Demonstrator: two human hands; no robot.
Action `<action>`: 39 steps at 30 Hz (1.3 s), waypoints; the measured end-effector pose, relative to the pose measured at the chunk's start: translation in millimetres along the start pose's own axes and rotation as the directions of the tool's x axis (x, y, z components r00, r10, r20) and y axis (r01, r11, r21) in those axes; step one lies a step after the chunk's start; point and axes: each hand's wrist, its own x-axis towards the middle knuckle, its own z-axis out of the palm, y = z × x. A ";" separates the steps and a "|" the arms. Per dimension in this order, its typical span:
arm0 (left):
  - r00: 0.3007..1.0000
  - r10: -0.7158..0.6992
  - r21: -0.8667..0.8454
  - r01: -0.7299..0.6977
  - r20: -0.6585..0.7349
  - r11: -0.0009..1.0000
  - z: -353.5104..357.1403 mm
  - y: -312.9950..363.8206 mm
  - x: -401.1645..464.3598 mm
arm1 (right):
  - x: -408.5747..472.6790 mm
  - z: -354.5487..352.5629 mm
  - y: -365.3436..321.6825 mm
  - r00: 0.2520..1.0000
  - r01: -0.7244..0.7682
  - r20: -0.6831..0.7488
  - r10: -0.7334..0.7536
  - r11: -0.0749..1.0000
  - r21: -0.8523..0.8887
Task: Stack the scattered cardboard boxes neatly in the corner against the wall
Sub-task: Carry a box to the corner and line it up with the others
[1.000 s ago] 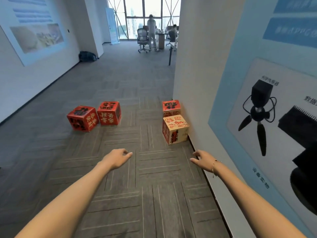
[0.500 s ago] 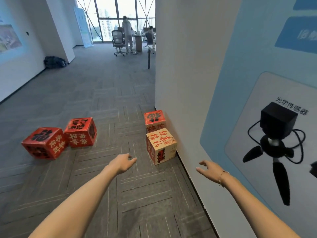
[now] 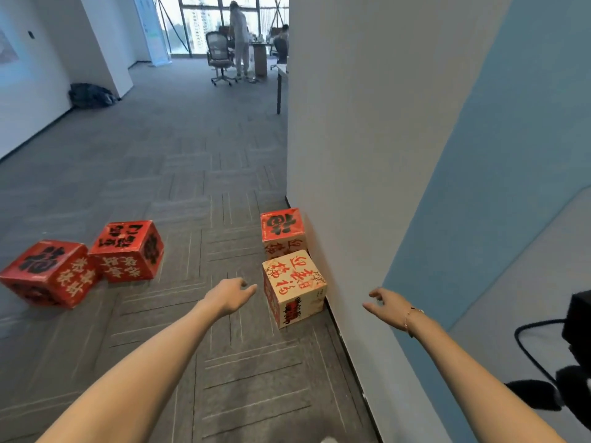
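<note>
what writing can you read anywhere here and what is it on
Cream box by the wall: red brush characters on top, too stylised and blurred to quote.
Red-topped box behind it: one large black character, not legible.
Two red boxes on the carpet: black and cream characters, blurred.
Blue wall poster: no text in view.
Nothing reads clearly enough to quote.

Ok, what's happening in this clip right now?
A person reaches both arms forward toward boxes on an office floor, holding nothing. The left hand and right hand are open, either side of a cream box by the wall. A red-topped box sits behind it. Two red boxes lie apart to the left. Nothing is stacked.
</note>
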 end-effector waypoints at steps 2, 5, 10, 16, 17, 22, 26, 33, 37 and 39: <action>1.000 -0.026 -0.030 0.025 -0.012 0.999 -0.2 9.1 27.7 | 38.4 -12.8 -2.3 0.999 0.027 0.019 -0.027 1.000 -0.008; 0.996 -0.086 -0.082 0.084 -0.018 0.993 -5.1 22.0 60.8 | 91.8 -30.0 -13.5 0.996 0.063 0.063 -0.060 0.997 -0.042; 0.982 -0.186 -0.207 0.177 -0.025 0.962 -4.9 28.4 109.2 | 170.4 -44.4 -38.4 0.987 0.115 0.124 -0.103 0.989 -0.096; 0.959 -0.284 -0.270 0.279 0.021 0.921 -7.9 14.0 180.4 | 265.4 -46.4 -66.9 0.973 0.139 0.201 -0.109 0.980 -0.144; 0.958 -0.287 -0.272 0.284 0.029 0.920 -8.8 12.1 195.6 | 281.5 -46.0 -70.7 0.974 0.130 0.205 -0.099 0.981 -0.142; 0.952 -0.296 -0.285 0.304 0.071 0.909 -18.1 9.6 279.9 | 355.9 -40.1 -84.7 0.978 0.060 0.206 -0.035 0.991 -0.117; 0.952 -0.291 -0.282 0.307 0.098 0.909 -7.6 9.0 354.2 | 420.6 -25.4 -83.5 0.974 0.010 0.224 0.016 0.993 -0.114; 0.935 -0.296 -0.276 0.343 0.196 0.898 56.5 -8.2 451.1 | 525.8 32.0 -70.0 0.949 -0.056 0.302 0.092 0.991 -0.124; 0.907 -0.345 -0.273 0.405 0.244 0.873 106.7 -24.4 501.2 | 586.0 76.3 -46.9 0.922 -0.057 0.373 0.100 0.991 -0.123; 0.903 -0.358 -0.289 0.418 0.240 0.861 134.2 -33.2 529.8 | 616.7 102.0 -34.0 0.912 -0.066 0.397 0.103 0.992 -0.105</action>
